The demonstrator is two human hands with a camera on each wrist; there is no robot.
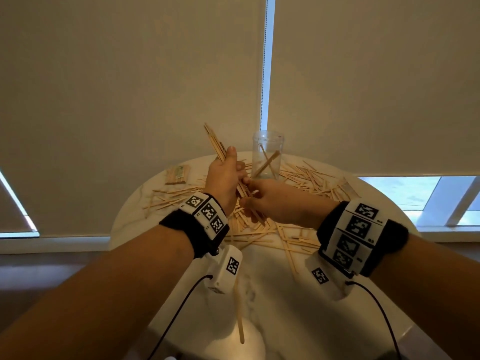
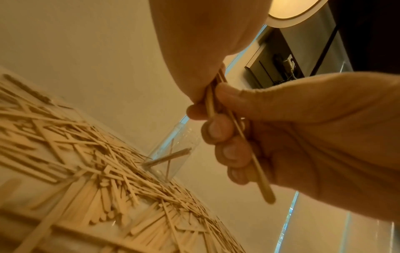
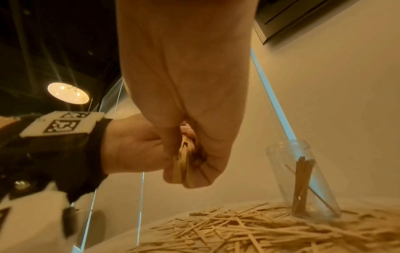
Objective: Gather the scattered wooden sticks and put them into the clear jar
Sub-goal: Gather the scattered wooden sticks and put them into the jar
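Left hand (image 1: pixel 224 175) grips a bundle of sticks (image 1: pixel 215 142) raised over the tabletop (image 1: pixel 272 294); right hand (image 1: pixel 270 203) pinches the bundle's lower end; best to square the ends, then tip them into the clear jar (image 1: pixel 267 154) at far centre; jar upright, few sticks inside; loose pale flat sticks (image 1: pixel 306 178) scattered around it.

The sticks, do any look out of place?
Yes. One wooden stick lies alone near the table's front edge, away from the scattered pile. A packaged bundle also sits apart at the far left.
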